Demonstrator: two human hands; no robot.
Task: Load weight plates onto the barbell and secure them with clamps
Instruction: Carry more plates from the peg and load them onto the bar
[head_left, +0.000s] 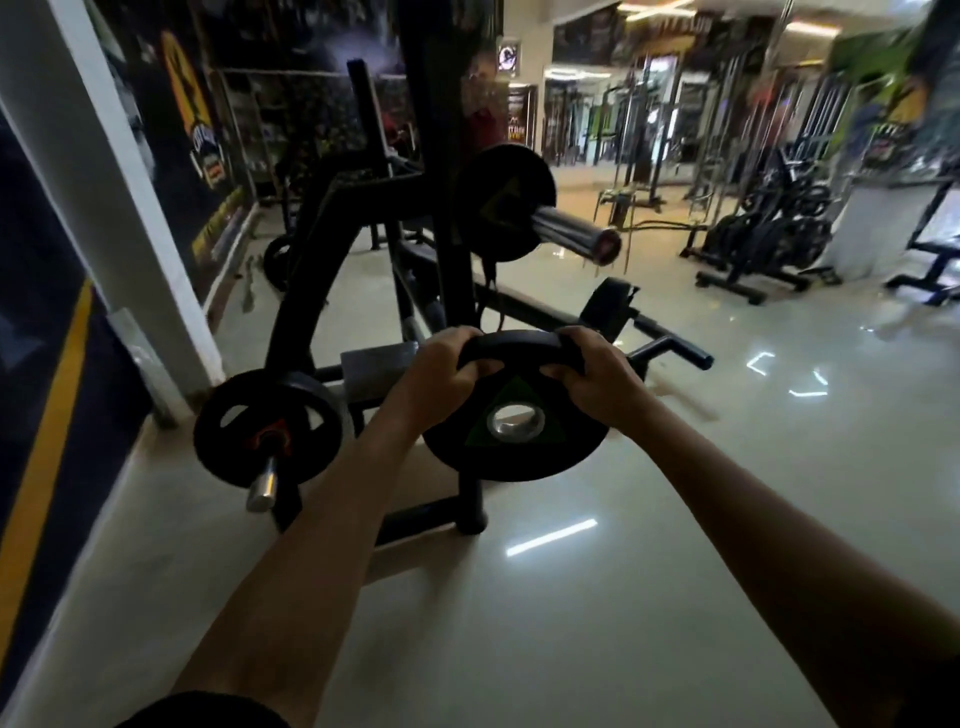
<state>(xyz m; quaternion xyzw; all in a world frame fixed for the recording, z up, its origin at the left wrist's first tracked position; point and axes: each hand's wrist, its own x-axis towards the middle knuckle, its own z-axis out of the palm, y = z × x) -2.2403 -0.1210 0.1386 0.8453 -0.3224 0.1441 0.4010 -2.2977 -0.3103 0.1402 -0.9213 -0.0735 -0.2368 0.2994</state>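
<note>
Plate (545, 457) in hand, not on the bar yet

Left hand (447, 369) and right hand (597, 379) both grip its top rim, fingers curled over the edge, so it hangs just below them. Up and beyond the hands, the barbell sleeve (571, 231) carries one loaded plate (498, 202) with bare steel outboard, so I'd call this end roughly half done. Can't spot a clamp anywhere, so sliding this one on and locking it is still to do. Down-left of the left hand, spare plates (267, 428) sit on a peg of the rack (441, 156).
</note>
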